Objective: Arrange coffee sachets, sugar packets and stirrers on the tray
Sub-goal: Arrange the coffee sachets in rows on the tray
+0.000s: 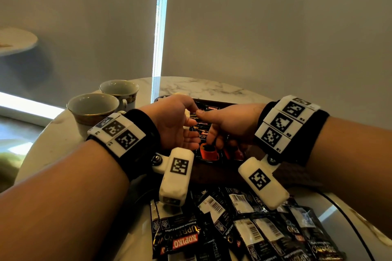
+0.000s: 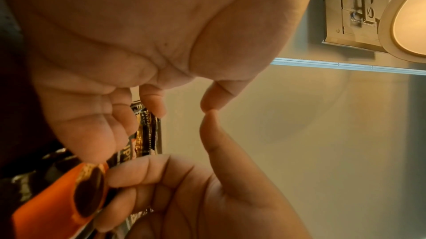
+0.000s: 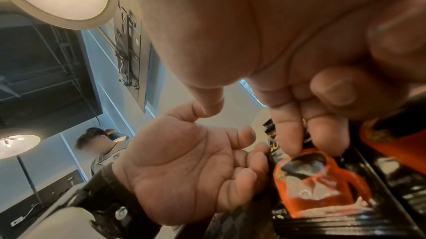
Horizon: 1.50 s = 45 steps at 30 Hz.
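Nearest, at 6 o'clock on the marble desk (image 1: 214, 89), lies a loose heap of black coffee sachets (image 1: 244, 226). Beyond it sits the dark tray (image 1: 214, 172), with sachets laid in a row inside. Over the tray the right hand (image 1: 231, 125) presses its curled fingers (image 3: 288, 133) down onto the sachet with the orange cup (image 3: 320, 183), thumb tip touching the left thumb. The left hand (image 1: 176, 125), just beside at 9 o'clock, is relaxed and palm-in, holding nothing. Farther off at 10 o'clock stand two cups (image 1: 95, 110).
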Available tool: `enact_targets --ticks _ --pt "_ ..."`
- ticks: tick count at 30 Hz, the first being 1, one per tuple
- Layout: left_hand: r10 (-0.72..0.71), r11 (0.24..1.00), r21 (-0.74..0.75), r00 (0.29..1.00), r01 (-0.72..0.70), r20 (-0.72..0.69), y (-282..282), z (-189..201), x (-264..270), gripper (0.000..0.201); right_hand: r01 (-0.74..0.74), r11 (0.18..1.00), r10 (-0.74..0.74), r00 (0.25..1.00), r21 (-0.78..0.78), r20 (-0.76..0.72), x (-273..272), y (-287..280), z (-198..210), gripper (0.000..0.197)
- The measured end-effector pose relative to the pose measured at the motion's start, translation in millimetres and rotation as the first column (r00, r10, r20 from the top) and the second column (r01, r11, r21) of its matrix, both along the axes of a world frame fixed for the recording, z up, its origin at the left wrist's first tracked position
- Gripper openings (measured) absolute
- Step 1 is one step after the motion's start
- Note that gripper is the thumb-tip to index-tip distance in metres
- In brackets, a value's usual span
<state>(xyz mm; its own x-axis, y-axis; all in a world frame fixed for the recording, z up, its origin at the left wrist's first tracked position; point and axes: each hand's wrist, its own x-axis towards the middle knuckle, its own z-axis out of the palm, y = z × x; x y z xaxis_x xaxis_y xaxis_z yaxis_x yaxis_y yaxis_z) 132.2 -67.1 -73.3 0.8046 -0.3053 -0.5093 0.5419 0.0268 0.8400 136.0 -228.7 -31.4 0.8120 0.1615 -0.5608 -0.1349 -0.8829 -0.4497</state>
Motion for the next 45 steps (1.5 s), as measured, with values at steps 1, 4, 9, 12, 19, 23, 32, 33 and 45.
enact_targets --ticks 1,4,9,12,19,23,32,33,45 --pt "0.005 1.000 -0.003 1.000 -0.005 -0.002 1 0 0 0.035 0.004 1.000 -0.004 1.000 0.007 0.004 1 0 -1 0.080" --pt "0.021 1.000 -0.008 1.000 -0.021 -0.006 2 -2 2 0.027 0.035 0.999 -0.036 0.999 0.040 0.028 5 -3 -2 0.075" --pt "0.003 1.000 -0.025 1.000 -0.002 0.011 4 -1 2 0.037 0.265 0.933 -0.301 0.945 0.242 0.126 21 -33 5 0.071" --pt "-0.010 1.000 -0.022 1.000 0.011 0.012 5 -1 2 0.042 0.385 0.877 -0.411 0.911 0.287 0.034 27 -51 6 0.078" --pt "-0.009 1.000 -0.014 1.000 0.009 0.000 3 0 0 0.038 0.470 0.788 -0.432 0.882 0.397 -0.188 25 -50 0 0.087" --pt "-0.003 1.000 -0.017 1.000 0.003 -0.006 2 1 -1 0.029 0.459 0.794 -0.413 0.888 0.398 -0.201 31 -44 -3 0.082" --pt "0.041 0.994 -0.105 0.998 -0.037 0.037 6 7 0 0.024 0.371 0.864 -0.372 0.926 0.341 -0.065 24 -49 8 0.085" --pt "0.081 0.988 -0.136 0.995 -0.074 0.049 5 8 -1 0.018 0.341 0.879 -0.354 0.935 0.334 -0.023 19 -52 9 0.078" --pt "0.320 0.892 -0.382 0.935 -0.243 0.153 -4 10 -15 0.019 -0.247 0.939 0.267 0.962 -0.241 0.055 -72 -123 13 0.018"
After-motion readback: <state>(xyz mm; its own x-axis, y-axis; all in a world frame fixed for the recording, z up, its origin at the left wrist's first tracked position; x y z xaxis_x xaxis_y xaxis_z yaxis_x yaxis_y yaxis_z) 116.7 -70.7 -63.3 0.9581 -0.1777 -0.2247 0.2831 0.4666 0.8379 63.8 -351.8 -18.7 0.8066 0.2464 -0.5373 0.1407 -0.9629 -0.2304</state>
